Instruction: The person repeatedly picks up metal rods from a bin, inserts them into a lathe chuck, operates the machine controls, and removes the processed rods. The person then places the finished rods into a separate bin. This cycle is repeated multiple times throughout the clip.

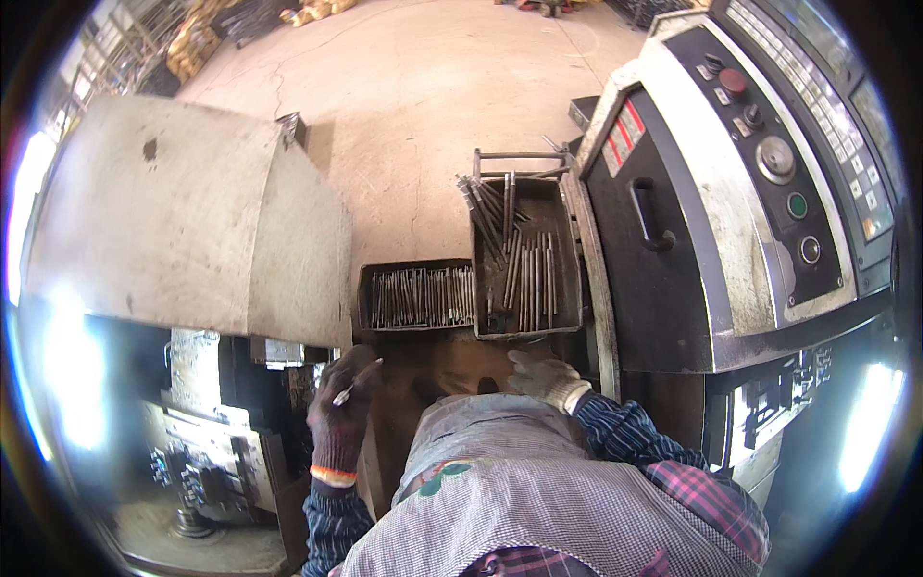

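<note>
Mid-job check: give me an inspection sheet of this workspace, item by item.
Surface: concrete floor, cracked in places.
Job's things: left tray holds a packed row of metal rods; right tray holds longer rods, some slanting over its rim.
Clutter: yellow bundles piled at far upper left.
Hands: left hand, dark-gloved, grips a slim metal piece; right hand, light-gloved, open, holds nothing visible.
Cables: nothing seen.
Surroundings: pale machine housing left; button control panel right.

The left hand [340, 413] partly hides its metal piece [367, 371]; the top edge cuts off the keypad panel [835, 130].
</note>
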A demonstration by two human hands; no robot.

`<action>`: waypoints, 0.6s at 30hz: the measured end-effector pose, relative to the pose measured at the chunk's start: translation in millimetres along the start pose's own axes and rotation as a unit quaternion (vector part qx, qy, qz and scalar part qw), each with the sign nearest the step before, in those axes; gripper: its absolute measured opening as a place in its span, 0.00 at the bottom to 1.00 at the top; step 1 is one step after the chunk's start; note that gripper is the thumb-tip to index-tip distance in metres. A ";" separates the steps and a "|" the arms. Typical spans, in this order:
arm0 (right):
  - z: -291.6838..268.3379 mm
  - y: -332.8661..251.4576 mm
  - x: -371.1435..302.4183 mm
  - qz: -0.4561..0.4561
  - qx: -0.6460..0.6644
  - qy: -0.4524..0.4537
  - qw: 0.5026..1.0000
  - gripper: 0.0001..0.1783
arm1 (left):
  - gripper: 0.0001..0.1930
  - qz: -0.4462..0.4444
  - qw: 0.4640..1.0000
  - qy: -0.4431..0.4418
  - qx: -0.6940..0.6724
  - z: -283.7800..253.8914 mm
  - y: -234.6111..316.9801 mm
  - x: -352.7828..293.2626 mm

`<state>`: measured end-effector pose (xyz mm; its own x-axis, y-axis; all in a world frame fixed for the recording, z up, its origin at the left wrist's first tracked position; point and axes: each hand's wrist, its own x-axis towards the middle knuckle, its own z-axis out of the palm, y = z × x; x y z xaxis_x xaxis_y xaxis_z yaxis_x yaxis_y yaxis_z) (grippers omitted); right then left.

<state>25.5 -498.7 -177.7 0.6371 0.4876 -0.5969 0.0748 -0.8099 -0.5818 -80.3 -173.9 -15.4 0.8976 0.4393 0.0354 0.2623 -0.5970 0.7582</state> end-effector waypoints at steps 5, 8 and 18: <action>27.7 76.4 -20.5 0.076 0.123 0.098 0.985 0.44 | 0.20 -0.044 0.968 -0.176 -0.173 68.0 -1.2 84.8; 48.1 105.6 -37.6 0.131 0.126 0.129 0.975 0.33 | 0.23 -0.062 0.940 -0.252 -0.221 108.2 32.3 131.2; 183.3 180.6 -87.8 0.208 0.031 0.240 0.948 0.36 | 0.22 0.011 0.898 -0.369 -0.238 300.7 16.0 324.3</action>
<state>-157.5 -628.0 -331.6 0.8780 -0.0859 -0.4709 -0.2950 -0.8718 -0.3911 321.4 -242.9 -187.7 0.9373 -0.2385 -0.2543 0.2183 -0.1675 0.9614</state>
